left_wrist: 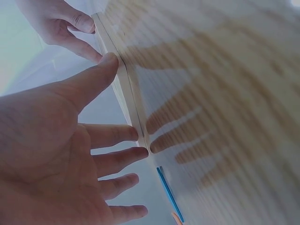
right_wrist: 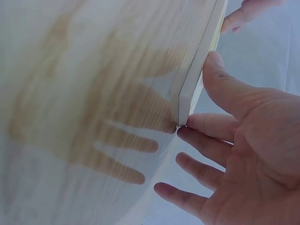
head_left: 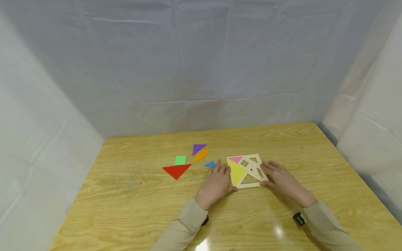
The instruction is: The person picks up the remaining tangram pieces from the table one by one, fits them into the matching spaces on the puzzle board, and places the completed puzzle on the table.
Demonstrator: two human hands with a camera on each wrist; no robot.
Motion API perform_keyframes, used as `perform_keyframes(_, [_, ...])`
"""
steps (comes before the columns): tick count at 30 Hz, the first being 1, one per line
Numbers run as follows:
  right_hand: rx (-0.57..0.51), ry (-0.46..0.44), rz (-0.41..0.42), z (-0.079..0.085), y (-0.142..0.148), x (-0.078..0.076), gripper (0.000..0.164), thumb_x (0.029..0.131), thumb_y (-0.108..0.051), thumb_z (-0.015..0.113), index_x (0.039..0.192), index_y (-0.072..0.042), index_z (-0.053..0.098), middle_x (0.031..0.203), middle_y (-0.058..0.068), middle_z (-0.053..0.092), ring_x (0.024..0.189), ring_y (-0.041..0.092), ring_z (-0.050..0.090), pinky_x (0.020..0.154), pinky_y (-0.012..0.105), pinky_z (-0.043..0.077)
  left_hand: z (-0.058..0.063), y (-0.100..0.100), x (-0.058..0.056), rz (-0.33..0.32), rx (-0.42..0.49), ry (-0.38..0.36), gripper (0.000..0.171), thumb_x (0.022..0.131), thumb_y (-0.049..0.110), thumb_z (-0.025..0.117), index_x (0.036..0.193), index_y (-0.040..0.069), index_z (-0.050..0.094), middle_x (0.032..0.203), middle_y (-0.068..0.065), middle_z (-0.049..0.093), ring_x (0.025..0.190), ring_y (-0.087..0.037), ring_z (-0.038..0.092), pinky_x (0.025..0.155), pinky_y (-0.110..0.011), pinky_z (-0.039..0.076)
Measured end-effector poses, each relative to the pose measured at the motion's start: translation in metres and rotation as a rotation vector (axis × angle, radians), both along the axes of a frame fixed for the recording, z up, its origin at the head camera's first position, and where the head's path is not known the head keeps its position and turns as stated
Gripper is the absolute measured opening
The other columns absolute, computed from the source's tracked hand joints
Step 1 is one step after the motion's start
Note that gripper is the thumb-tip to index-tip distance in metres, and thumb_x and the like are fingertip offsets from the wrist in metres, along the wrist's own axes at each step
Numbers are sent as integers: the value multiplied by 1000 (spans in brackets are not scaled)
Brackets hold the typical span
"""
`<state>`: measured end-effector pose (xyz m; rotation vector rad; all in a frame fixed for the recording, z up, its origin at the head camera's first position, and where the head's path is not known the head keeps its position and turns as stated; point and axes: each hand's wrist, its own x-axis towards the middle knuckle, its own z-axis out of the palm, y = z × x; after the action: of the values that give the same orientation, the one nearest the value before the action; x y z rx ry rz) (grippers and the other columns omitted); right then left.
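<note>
A wooden tangram board [head_left: 255, 157] lies flat on the table between the two hands. In its left part sit a yellow triangle [head_left: 236, 171] and a pink triangle [head_left: 235, 159]; the other recesses show bare wood. My left hand [head_left: 216, 183] touches the board's left edge with thumb and fingertips, the fingers spread and nearly straight. At the right edge, my right hand [head_left: 284, 182] does likewise; in the right wrist view its thumb [right_wrist: 218, 75] lies along the board's side. A blue piece [head_left: 209, 164] lies by the left fingertips, partly hidden by them.
Left of the board lie loose tangram pieces: a red triangle [head_left: 177, 170], a green square [head_left: 180, 160], an orange parallelogram [head_left: 201, 155] and a purple triangle [head_left: 199, 149]. The wooden table [head_left: 125, 209] is bounded by pale cloth [head_left: 201, 69] at the back and sides.
</note>
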<state>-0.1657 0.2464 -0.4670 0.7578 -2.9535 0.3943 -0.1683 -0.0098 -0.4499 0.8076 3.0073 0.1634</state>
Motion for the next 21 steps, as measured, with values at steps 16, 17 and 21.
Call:
perform_keyframes(16, [-14,-4,6,-2,-1,0,65,83,-33,64,132,5,45,136,24,43,126,45,34,101,54,32,-2,-2,1,4,11,28,76,80,54,60,133,2,46,138,-15,43,135,-35,26,104,-56,28])
perform_keyframes(17, [-17,-6,5,-1,-1,0,65,83,-33,65,132,5,45,136,23,43,127,45,34,101,54,32,-2,-2,1,4,10,25,76,80,54,60,133,2,45,138,-15,43,135,-35,26,104,-56,28])
perform_keyframes(21, [-22,-3,9,-1,-2,2,65,83,-33,65,131,6,45,136,24,43,126,45,34,101,54,32,-1,-3,2,5,15,18,76,80,54,60,133,1,45,138,-16,42,135,-35,25,104,-57,27])
